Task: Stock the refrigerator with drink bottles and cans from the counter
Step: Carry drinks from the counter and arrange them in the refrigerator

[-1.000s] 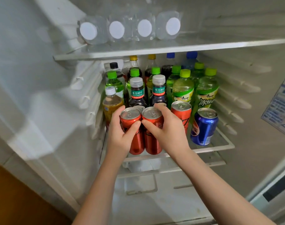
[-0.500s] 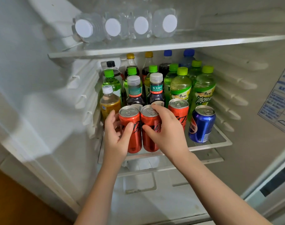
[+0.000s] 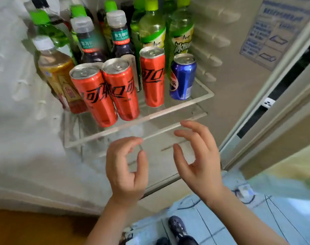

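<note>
Standing at the front of the glass shelf (image 3: pixel 168 112) inside the fridge, a red can (image 3: pixel 94 96) and a second red can (image 3: pixel 121 89) touch side by side. A third red can (image 3: pixel 152 76) is just beside them, a bit further back, and a blue can (image 3: pixel 183 76) is next to that, near the right wall. The tall bottles are behind: dark bottles (image 3: pixel 90 46) with grey caps, green bottles (image 3: pixel 151 30), and a tea bottle (image 3: pixel 51 66) at the left. Short cans in front and tall bottles at the back looks like a good plan, because every drink can be seen and reached. Both hands are in front of the shelf and lower than it, apart from the cans. The left hand (image 3: pixel 126 170) has its fingers softly bent like a letter C and holds nothing. The right hand (image 3: pixel 200 161) is the same, loosely bent with a wide gap, and holds nothing. They look shaped to fit a can, so more drinks may need fetching. The surface with the other drinks is not in the picture, so nobody can tell how many are left. The tops of the back bottles are cut off, the front cans hide the bottoms of the bottles behind them, and the words on the paper sticker (image 3: pixel 274 32) on the fridge wall are too blurry to read.
</note>
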`<state>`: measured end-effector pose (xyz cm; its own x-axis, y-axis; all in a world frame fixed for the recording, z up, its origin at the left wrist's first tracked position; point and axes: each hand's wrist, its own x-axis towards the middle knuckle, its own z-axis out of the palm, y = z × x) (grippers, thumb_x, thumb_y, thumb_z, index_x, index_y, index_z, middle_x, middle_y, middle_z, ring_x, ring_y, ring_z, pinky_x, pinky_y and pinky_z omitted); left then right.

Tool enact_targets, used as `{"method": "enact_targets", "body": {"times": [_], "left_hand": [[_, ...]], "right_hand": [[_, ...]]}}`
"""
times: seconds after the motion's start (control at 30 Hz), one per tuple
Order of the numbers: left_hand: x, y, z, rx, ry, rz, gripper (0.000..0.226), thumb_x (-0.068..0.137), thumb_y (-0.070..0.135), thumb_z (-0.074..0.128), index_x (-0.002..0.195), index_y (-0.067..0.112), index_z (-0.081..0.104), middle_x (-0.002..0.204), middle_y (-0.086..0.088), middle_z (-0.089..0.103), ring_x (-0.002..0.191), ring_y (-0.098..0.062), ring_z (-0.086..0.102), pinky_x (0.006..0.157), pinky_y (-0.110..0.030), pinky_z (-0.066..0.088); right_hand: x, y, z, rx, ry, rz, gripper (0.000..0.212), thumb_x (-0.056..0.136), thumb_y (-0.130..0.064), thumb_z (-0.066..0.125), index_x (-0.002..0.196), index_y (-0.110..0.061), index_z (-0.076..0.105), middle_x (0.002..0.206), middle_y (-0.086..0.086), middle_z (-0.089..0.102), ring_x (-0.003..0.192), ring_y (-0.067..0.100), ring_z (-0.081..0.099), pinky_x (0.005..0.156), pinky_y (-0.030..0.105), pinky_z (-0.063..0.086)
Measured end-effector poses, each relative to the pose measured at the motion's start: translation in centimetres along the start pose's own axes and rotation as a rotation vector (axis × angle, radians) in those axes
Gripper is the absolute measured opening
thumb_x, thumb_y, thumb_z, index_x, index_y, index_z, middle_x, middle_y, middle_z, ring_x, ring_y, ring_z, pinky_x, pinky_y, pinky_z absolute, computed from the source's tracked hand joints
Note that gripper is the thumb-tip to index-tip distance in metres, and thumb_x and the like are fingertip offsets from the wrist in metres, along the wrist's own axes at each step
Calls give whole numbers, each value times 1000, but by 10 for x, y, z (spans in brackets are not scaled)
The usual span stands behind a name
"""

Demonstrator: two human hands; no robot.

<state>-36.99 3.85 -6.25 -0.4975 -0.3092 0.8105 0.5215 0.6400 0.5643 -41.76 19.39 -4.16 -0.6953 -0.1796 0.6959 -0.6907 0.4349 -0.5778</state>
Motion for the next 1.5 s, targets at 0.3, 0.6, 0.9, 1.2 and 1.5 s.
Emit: {"method": "enact_targets", "body": {"times": [0.3,0.6,0.9,1.2,1.5], "left_hand": [[-150,-1,70,-15,-943,-513,18,90,19,55,105,12,62,99,10,60,86,-5,57,78,-24,46],[-312,34,102,204,-1944,-620,34,94,30,54,125,17,54,121,3,60,103,-11,56,88,-21,41],[-458,164,137,457,-2322,-310,14,94,35,50,99,23,54,118,-4,64,109,-20,57,79,-24,39],[-593,388,163,271,-2499,109,4,93,32,50,92,29,53,109,0,64,110,-18,58,80,-21,38],[-673,540,224,307,-2613,578,34,92,35,51,120,18,55,120,0,62,111,-17,56,92,-24,41]], "right_hand": [[-211,80,-101,-447,-366,737,22,82,-6,64,103,-13,67,100,2,65,86,25,64,70,29,46],[-439,33,-215,-413,-435,1825,32,92,-30,51,122,-20,57,113,-3,66,105,17,60,86,25,45],[-645,-74,-334,-304,-272,2196,28,90,-31,49,116,-24,58,119,-2,65,110,16,59,86,22,43],[-798,-167,-464,-267,140,2403,27,93,-28,46,116,-23,59,120,0,64,112,19,57,87,22,42],[-864,-204,-472,1,728,2472,18,95,-32,47,109,-28,57,112,-8,63,102,12,59,88,26,48]]}}
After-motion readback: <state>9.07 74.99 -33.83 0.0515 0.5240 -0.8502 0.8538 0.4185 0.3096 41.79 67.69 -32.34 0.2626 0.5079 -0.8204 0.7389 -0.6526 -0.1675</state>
